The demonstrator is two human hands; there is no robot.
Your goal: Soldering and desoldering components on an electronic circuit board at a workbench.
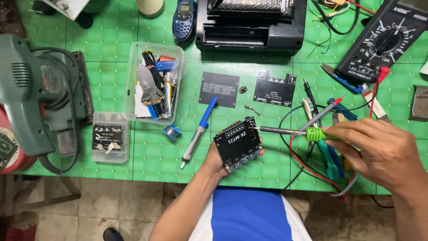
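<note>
My left hand [215, 161] holds a small black electronic module [237, 143] with a row of knobs along its lower edge, tilted above the near edge of the green mat [111, 67]. My right hand [379, 149] grips a screwdriver with a green handle [317, 134]; its metal shaft [276, 130] points left and its tip touches the module's upper right corner. Several small screws [252, 107] lie on the mat just above the module.
Two black plates [218, 89] [275, 87] lie beyond the module. A blue desoldering pump [199, 130], a solder spool [171, 131], clear parts boxes [154, 82] [110, 137], a power sander [31, 93], a multimeter [383, 40] with leads, pliers [329, 154] and a black case [252, 24] surround the work.
</note>
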